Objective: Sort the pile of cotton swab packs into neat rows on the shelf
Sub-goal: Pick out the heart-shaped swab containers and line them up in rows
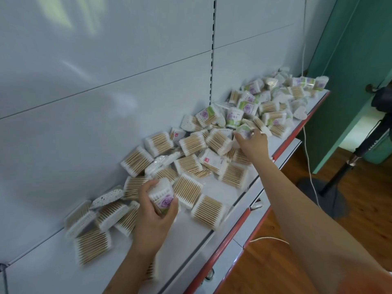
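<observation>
Both hands busy: left hand (156,211) grips 1 purple-label pack (163,198), right hand (252,139) grabs another pack (244,130) mid-frame. Pile (191,149) sprawls across the shelf (186,247). I'd group matching labels first, then line edges up.

A green partition (347,66) is standing at the right, over a wooden floor (275,262). A black tripod stand (347,164) is leaning there, and a white cable (307,149) is hanging down beside it.
</observation>
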Demonstrator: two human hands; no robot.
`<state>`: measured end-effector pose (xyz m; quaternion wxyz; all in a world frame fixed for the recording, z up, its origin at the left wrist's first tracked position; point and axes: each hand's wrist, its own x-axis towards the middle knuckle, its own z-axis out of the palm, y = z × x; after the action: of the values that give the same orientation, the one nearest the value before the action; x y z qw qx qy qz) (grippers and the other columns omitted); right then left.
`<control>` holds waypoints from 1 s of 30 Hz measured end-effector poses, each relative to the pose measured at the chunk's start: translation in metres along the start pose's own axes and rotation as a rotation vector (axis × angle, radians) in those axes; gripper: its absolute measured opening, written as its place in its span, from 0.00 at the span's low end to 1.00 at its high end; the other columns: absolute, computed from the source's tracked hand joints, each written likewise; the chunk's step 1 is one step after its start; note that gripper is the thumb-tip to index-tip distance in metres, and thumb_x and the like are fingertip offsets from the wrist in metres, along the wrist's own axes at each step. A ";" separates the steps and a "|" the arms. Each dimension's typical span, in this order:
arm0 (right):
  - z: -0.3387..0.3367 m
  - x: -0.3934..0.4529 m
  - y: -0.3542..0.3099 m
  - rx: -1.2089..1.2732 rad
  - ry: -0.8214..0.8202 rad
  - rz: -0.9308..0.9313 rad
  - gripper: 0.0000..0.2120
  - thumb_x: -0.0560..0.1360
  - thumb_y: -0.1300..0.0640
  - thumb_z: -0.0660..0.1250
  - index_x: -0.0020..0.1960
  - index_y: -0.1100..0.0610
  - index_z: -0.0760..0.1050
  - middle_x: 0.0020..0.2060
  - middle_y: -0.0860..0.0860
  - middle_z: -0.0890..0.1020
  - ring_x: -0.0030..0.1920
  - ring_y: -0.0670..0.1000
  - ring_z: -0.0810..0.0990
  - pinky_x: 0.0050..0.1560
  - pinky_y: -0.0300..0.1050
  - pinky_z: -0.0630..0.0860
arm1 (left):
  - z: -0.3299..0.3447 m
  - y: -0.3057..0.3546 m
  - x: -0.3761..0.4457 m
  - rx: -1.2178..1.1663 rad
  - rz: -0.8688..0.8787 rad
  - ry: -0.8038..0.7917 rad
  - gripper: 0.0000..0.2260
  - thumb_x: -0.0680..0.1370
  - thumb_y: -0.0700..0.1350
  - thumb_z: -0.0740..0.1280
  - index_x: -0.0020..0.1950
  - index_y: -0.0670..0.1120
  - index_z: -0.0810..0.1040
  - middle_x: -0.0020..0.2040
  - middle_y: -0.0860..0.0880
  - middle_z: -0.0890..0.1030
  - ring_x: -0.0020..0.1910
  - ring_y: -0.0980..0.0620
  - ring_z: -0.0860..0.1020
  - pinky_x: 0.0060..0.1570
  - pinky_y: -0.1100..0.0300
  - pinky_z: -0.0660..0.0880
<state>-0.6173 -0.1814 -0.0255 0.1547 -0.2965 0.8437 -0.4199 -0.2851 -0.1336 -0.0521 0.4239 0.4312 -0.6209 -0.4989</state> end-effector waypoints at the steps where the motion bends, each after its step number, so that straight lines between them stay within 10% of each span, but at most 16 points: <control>1: 0.000 0.002 0.000 0.021 0.020 -0.001 0.31 0.75 0.42 0.68 0.69 0.62 0.69 0.61 0.62 0.74 0.57 0.60 0.75 0.51 0.47 0.70 | 0.000 0.000 0.000 -0.009 0.004 0.004 0.26 0.76 0.37 0.73 0.66 0.56 0.66 0.51 0.52 0.80 0.43 0.49 0.84 0.40 0.49 0.83; 13: -0.014 -0.073 -0.023 0.386 0.260 -0.296 0.18 0.77 0.48 0.68 0.65 0.51 0.72 0.54 0.43 0.77 0.44 0.41 0.76 0.49 0.42 0.77 | -0.033 0.013 0.006 -0.086 -0.070 0.009 0.23 0.77 0.36 0.71 0.62 0.60 0.69 0.55 0.47 0.81 0.44 0.56 0.84 0.40 0.62 0.80; 19: 0.049 -0.147 -0.078 0.416 -0.184 -0.476 0.15 0.76 0.46 0.71 0.62 0.46 0.76 0.30 0.41 0.72 0.32 0.44 0.70 0.37 0.38 0.69 | -0.098 0.010 -0.037 -0.125 -0.071 0.097 0.21 0.72 0.40 0.71 0.57 0.63 0.72 0.50 0.55 0.81 0.41 0.55 0.79 0.43 0.60 0.78; 25: 0.147 -0.264 -0.128 0.423 -0.680 -0.682 0.13 0.72 0.47 0.74 0.55 0.47 0.77 0.34 0.36 0.76 0.35 0.40 0.75 0.37 0.29 0.69 | -0.186 -0.012 -0.119 0.014 -0.139 0.449 0.24 0.70 0.44 0.78 0.59 0.56 0.69 0.47 0.53 0.77 0.36 0.58 0.76 0.40 0.65 0.75; 30: 0.212 -0.375 -0.158 0.278 -0.972 -0.799 0.34 0.67 0.50 0.80 0.68 0.42 0.69 0.50 0.38 0.80 0.48 0.38 0.80 0.48 0.29 0.74 | -0.274 -0.023 -0.190 0.113 -0.213 0.682 0.19 0.73 0.40 0.77 0.56 0.52 0.71 0.47 0.49 0.77 0.40 0.59 0.76 0.40 0.67 0.74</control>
<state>-0.1594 -0.1505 -0.0214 0.3882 -0.7213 0.4396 -0.3684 0.0302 -0.0239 -0.0537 0.5277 0.6578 -0.4219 -0.3327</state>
